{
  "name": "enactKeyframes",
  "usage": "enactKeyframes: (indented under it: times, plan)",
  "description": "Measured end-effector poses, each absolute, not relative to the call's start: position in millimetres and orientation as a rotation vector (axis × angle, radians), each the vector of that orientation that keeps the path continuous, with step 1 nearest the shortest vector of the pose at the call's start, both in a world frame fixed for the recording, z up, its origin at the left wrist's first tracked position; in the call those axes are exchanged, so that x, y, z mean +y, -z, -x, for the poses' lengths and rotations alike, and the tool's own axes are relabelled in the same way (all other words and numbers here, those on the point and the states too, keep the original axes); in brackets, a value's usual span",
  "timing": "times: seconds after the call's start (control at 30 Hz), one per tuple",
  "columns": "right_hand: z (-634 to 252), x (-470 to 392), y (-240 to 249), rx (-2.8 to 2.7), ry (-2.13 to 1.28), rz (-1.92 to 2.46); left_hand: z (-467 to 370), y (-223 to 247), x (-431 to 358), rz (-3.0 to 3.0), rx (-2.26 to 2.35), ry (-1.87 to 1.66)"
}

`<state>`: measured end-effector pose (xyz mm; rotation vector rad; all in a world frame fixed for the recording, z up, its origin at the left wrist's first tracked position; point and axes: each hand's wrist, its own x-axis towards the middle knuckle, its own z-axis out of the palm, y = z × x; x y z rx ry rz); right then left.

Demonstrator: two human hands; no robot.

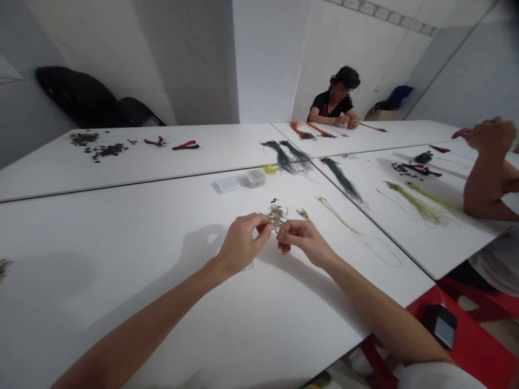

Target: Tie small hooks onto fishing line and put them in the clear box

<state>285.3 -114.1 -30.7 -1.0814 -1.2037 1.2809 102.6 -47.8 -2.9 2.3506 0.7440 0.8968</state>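
Observation:
My left hand is pinched closed just in front of a pile of small brownish metal pieces; anything between its fingertips is too small to name. Close to its right, my right hand has its thumb and fingers pressed together, with something tiny and dark near the tips that I cannot make out. A small gap separates the two hands. Behind the pile lie a few black bits. To the right are a short yellow-green bundle and a long yellow-green strand bundle.
Beyond my hands stand a clear compartment box and a pale lid. Dark green strand bundles cross the table seam. Red-handled pliers lie farther left. One person sits opposite; another person's arm is at right.

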Motion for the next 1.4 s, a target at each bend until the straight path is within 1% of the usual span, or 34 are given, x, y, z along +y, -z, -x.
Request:
enactKeyframes:
  times: [0.5,0.83,1.0,1.2,1.4]
  plan:
    - [-287.9,-114.0,28.6,-1.257,-1.288,1.075,-101.1,5.4,-46.8,-2.432,0.69,-0.919]
    - [-288.8,-113.7,28.2,-1.252,-1.344,1.046,-100.7,7.4,-47.4,-2.541,0.553,-1.016]
    - [-289.6,-115.2,24.6,-1.286,-1.316,1.054,-100.9,6.3,-47.9,-2.443,0.626,-1.0]
    - [-289.3,-116.0,23.4,-1.309,-1.305,1.062,-102.2,4.3,-50.2,-2.417,0.61,-1.041]
    - [-289.8,-116.7,22.6,-1.313,-1.256,1.095,-102.2,0.7,-51.7,-2.097,0.775,-0.929]
